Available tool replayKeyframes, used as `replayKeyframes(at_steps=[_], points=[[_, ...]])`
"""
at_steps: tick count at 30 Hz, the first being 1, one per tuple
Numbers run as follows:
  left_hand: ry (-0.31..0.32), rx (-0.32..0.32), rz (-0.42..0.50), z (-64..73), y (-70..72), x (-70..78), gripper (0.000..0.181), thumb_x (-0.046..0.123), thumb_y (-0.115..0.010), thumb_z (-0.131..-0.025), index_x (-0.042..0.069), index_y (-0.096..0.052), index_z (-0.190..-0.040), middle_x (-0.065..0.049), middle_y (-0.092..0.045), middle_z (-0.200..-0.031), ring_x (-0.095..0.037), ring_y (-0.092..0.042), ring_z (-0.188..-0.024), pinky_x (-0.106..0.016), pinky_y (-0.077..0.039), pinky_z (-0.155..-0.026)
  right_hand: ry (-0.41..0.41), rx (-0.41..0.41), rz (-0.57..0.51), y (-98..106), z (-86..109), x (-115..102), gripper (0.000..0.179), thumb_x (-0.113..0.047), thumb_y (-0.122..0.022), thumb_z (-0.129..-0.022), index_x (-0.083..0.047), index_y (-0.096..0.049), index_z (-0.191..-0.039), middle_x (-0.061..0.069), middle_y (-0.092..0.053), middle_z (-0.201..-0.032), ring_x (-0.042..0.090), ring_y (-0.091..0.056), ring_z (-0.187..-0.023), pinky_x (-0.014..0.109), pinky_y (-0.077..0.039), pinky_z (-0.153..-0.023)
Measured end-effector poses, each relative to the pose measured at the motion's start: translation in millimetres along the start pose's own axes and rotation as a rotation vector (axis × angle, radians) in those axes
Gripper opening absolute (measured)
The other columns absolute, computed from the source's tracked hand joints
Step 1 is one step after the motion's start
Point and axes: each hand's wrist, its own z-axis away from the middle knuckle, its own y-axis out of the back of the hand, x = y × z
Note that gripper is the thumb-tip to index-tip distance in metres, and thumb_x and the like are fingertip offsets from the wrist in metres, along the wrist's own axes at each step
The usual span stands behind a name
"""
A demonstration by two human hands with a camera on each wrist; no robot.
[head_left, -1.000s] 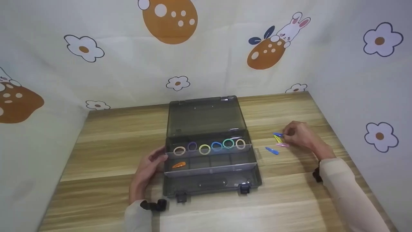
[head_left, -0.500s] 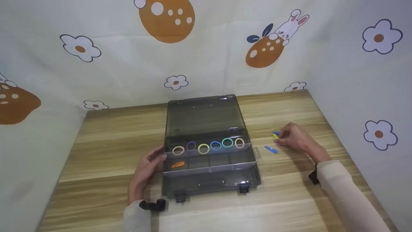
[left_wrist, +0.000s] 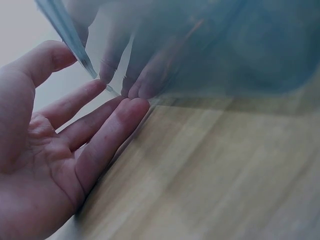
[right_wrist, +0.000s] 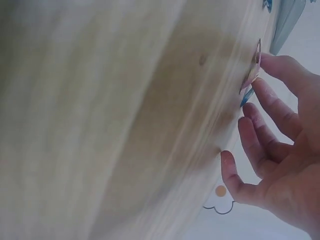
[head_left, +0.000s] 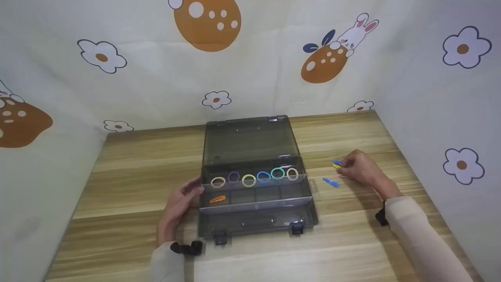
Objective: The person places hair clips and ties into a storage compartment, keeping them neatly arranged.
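My left hand (head_left: 180,205) rests against the left side of an open, dark see-through box (head_left: 258,231). In the left wrist view its fairly straight fingers (left_wrist: 112,125) touch the box wall. At the right, my right hand (head_left: 362,168) pinches a pink snap hair clip (right_wrist: 252,72) between thumb and index finger; the head view hides that clip behind the fingers. By the fingertips lie a blue hair clip (head_left: 336,162) and a yellow hair clip (head_left: 336,166), both partly covered. Another blue hair clip (head_left: 330,182) lies nearer the box. An orange hair clip (head_left: 217,199) sits in the middle row's left compartment.
Several coloured hair ties (head_left: 263,177) stand along the box's back row. The raised lid (head_left: 250,143) leans back behind it. Two latches (head_left: 297,228) stick out at the front. A printed curtain (head_left: 258,78) borders the wooden table (head_left: 141,168).
My right hand has shifted slightly left and toward me. Its fingers have taken the pink hair clip, which lay visible on the table earlier. The left hand stays at the box.
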Motion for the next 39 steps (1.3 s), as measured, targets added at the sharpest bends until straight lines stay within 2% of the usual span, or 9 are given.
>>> replayKeyframes(at_steps=[6, 9, 13, 18, 21, 28, 33, 39], points=[[-0.002, -0.003, 0.009, 0.9, -0.3, 1.4, 0.054, 0.024, -0.071, -0.093, 0.009, -0.055, -0.143, -0.014, -0.055, -0.148, -0.027, -0.045, -0.143, -0.043, -0.029, -0.124, 0.021, 0.027, 0.010, 6, -0.7, -2, 0.014, -0.019, -0.079, -0.082, -0.006, -0.075, -0.084, 0.015, -0.067, -0.102, 0.030, -0.061, -0.097, 0.045, -0.049, -0.084], [-0.002, -0.004, 0.019, 0.8, -0.3, 1.4, 0.053, 0.023, -0.071, -0.093, 0.008, -0.055, -0.142, -0.014, -0.055, -0.148, -0.027, -0.045, -0.143, -0.044, -0.029, -0.124, 0.030, 0.052, -0.015, 11, -1.3, -8, 0.014, -0.018, -0.078, -0.083, -0.005, -0.075, -0.088, 0.017, -0.068, -0.106, 0.035, -0.062, -0.103, 0.053, -0.050, -0.090], [-0.013, 0.001, 0.019, 0.4, -0.7, 0.4, 0.053, 0.021, -0.070, -0.094, 0.007, -0.055, -0.142, -0.015, -0.055, -0.147, -0.027, -0.045, -0.143, -0.042, -0.030, -0.123, 0.081, 0.089, -0.032, 17, -2.3, -21, 0.014, -0.017, -0.078, -0.085, -0.005, -0.074, -0.089, 0.018, -0.069, -0.109, 0.040, -0.060, -0.110, 0.060, -0.048, -0.097], [-0.058, 0.004, 0.024, -1.6, -1.8, -1.5, 0.050, 0.013, -0.069, -0.094, 0.002, -0.055, -0.141, -0.018, -0.057, -0.145, -0.027, -0.049, -0.139, -0.023, -0.039, -0.112, 0.170, 0.133, -0.020, 19, -3.1, -39, 0.012, -0.014, -0.079, -0.084, -0.005, -0.075, -0.090, 0.016, -0.072, -0.106, 0.040, -0.063, -0.108, 0.059, -0.049, -0.095], [-0.059, 0.004, 0.025, -2.3, -2.3, -1.8, 0.049, 0.012, -0.068, -0.094, 0.003, -0.055, -0.141, -0.017, -0.058, -0.144, -0.026, -0.050, -0.138, -0.018, -0.039, -0.108, 0.210, 0.151, -0.033, 18, -3.4, -51, 0.012, -0.013, -0.080, -0.082, -0.005, -0.075, -0.090, 0.014, -0.072, -0.103, 0.038, -0.066, -0.102, 0.057, -0.052, -0.091], [-0.065, 0.000, 0.026, -1.6, -2.4, -0.5, 0.050, 0.014, -0.068, -0.095, 0.003, -0.055, -0.142, -0.018, -0.056, -0.146, -0.029, -0.048, -0.140, -0.040, -0.032, -0.121, 0.315, 0.182, -0.059, 16, -6.6, -86, 0.015, -0.014, -0.084, -0.078, -0.007, -0.075, -0.088, 0.010, -0.074, -0.097, 0.033, -0.069, -0.096, 0.052, -0.055, -0.089], [-0.059, -0.008, 0.011, -1.6, -1.5, -0.5, 0.051, 0.018, -0.069, -0.094, 0.004, -0.055, -0.142, -0.017, -0.055, -0.147, -0.029, -0.045, -0.143, -0.043, -0.030, -0.123, 0.362, 0.164, -0.060, 12, -8.9, -113, 0.015, -0.014, -0.085, -0.077, -0.010, -0.076, -0.088, 0.007, -0.074, -0.098, 0.029, -0.068, -0.101, 0.049, -0.055, -0.093], [-0.054, -0.005, 0.012, -0.9, -1.1, 0.3, 0.052, 0.019, -0.069, -0.094, 0.003, -0.055, -0.142, -0.018, -0.055, -0.147, -0.029, -0.045, -0.143, -0.044, -0.029, -0.123, 0.431, 0.157, -0.058, 5, -11.2, -144, 0.012, -0.016, -0.083, -0.079, -0.012, -0.076, -0.088, 0.004, -0.073, -0.098, 0.025, -0.067, -0.098, 0.047, -0.056, -0.092]])
